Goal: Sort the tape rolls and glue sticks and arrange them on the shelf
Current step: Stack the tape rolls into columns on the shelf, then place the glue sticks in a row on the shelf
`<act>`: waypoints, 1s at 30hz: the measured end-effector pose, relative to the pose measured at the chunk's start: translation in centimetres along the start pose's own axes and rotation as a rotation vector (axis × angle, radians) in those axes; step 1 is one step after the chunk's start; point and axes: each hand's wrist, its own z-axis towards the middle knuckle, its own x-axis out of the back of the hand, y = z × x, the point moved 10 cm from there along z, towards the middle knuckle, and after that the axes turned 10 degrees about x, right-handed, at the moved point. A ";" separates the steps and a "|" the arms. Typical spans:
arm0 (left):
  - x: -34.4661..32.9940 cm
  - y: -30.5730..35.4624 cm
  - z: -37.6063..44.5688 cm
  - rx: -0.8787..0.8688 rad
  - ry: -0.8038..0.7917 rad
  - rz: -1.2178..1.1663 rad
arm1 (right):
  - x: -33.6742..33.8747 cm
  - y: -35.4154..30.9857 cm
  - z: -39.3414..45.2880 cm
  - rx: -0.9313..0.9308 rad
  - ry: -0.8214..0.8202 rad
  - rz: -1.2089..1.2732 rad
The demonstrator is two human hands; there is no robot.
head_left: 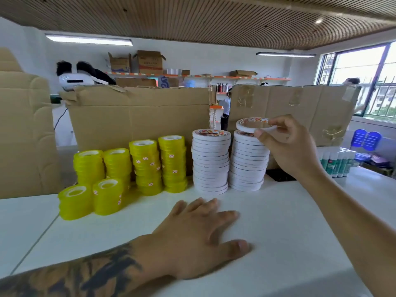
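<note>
Yellow rolls (132, 168): left of centre, six stacks on the white surface (278, 221); two short stacks in front, four taller behind, hub holes facing up.
Left hand (199, 239): lower centre, released, fingers spread flat on the surface, holding nothing, well apart from every stack.
Left white stack (211, 161): centre, upright, leaning a little, just beside the right white stack (248, 161).
White roll (252, 124): right of centre, just above the right white stack, pinched at its near rim; whether it touches the roll below I cannot tell.
Right hand (287, 144): grip grasping the white roll, thumb under the rim and fingers over the top.
Roll's lie: disc nearly flat, tipped slightly; its hub axis points up, in line with the stack's long axis, printed core showing at the top.
Step in hand: likely setting the roll on the right white stack.
Doing it well: level the disc, centre its hole over the one beneath, lower it straight, then let go gently; a sideways nudge could topple the tall narrow stack.
Glue sticks (338, 161): right edge, upright in a tight row, caps up, untouched.
</note>
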 end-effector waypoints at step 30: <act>4.7 -2.0 -2.2 0.032 0.196 0.087 | -2.9 -6.5 -2.3 0.235 -0.174 -0.304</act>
